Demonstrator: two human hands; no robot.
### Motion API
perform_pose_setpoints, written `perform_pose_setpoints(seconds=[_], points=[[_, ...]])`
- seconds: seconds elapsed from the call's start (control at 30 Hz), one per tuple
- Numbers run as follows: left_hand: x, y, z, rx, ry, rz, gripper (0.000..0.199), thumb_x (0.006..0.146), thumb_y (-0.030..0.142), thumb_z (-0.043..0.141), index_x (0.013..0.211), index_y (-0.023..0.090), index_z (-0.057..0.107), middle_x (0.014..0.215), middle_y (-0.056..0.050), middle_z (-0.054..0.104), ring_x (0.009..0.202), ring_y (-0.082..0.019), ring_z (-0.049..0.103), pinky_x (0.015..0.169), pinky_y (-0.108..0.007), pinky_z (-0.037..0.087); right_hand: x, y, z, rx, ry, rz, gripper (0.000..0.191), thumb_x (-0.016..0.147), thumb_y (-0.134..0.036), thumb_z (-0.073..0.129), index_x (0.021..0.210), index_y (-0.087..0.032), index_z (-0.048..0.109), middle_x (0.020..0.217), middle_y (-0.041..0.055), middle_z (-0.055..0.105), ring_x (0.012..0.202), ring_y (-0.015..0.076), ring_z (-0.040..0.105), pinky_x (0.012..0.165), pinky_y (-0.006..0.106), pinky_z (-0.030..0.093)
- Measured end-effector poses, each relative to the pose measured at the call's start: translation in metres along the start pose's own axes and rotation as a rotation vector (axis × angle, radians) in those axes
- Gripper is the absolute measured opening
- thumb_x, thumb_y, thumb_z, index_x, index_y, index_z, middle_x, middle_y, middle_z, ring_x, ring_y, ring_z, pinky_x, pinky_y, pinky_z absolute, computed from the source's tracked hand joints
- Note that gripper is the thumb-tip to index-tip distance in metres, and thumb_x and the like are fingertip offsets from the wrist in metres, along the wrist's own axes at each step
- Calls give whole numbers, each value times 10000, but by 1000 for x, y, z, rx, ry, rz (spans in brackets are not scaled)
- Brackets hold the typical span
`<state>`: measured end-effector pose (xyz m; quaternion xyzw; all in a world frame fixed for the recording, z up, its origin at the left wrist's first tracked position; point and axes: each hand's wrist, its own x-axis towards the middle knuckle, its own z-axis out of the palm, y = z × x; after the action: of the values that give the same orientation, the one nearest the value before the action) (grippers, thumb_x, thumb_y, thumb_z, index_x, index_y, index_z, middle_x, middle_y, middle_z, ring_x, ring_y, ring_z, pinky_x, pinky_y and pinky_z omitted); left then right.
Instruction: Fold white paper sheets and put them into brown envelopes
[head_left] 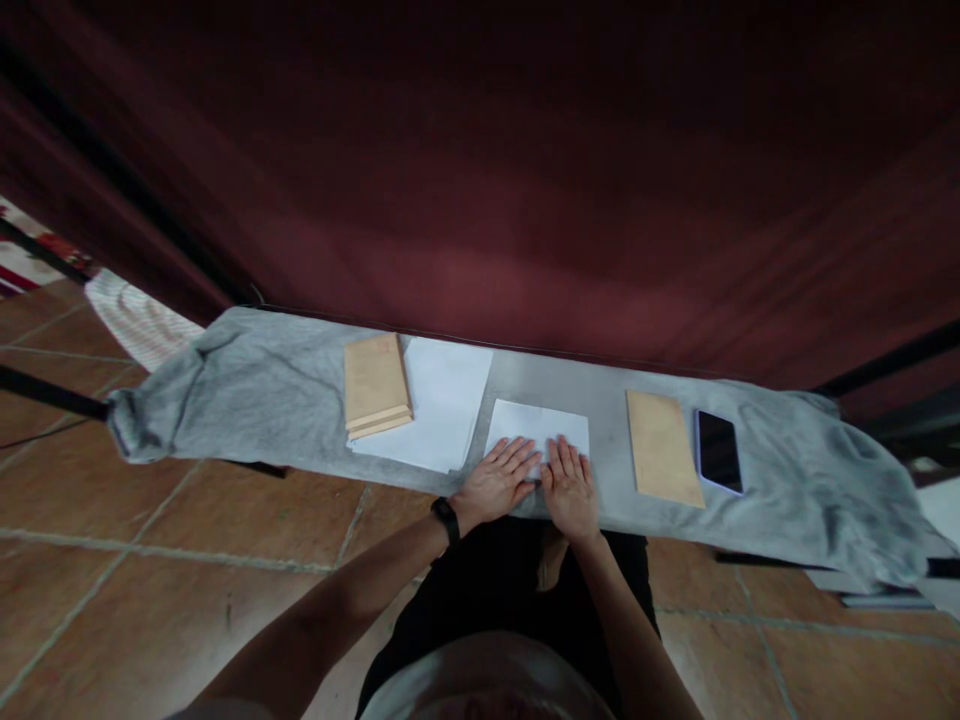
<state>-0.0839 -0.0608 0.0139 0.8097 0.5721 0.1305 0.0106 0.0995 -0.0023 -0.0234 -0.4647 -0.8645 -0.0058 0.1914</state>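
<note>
Stack of tan envelopes (375, 378), overlapping loose white sheets (450, 400): a bump could slide both. White paper (538, 416), on grey cloth (285, 400), under your left hand (499, 482) and your right hand (569, 492), both flat, fingers extended, clamped on nothing: uneven pressing could skew it. Single tan envelope (664, 447), phone (718, 450) just beside: a stray elbow could shift either.

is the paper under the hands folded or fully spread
Likely folded: the paper lies flat but looks smaller than the white sheets nearby.
</note>
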Motion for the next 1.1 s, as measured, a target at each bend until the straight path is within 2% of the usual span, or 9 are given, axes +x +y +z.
perform_pose_setpoints(seconds=[0.37,0.67,0.83,1.1], points=[[4,5,5,-6,-12,-58,582,1035,446,322,1516,119,352,1597,-137,345,1512,-212,236,1246,-446,177,-9,23,-5,-18,54,60,583,1047,-404,306,1558,-123,301,1537,169,443,1406,284,423,1158,496,302],[51,14,28,-27,44,-175,578,1019,362,328,1524,82,321,1608,-159,310,1514,-249,228,1241,-486,195,-7,22,-2,-23,56,74,569,1047,-405,330,1531,-105,357,1537,165,445,1407,282,421,1174,478,262],[60,2,33,-18,76,-241,596,1020,368,308,1530,59,302,1599,-171,328,1517,-246,222,1241,-467,204,-7,21,-3,-31,52,79,562,1047,-400,330,1527,-110,366,1545,150,437,1406,281,425,1179,469,252],[57,-19,27,44,69,-384,599,1016,362,298,1552,95,281,1606,-148,317,1515,-249,229,1239,-482,190,-7,20,-7,-3,36,93,558,1043,-402,358,1518,-110,388,1541,151,440,1422,285,410,1186,482,256]])
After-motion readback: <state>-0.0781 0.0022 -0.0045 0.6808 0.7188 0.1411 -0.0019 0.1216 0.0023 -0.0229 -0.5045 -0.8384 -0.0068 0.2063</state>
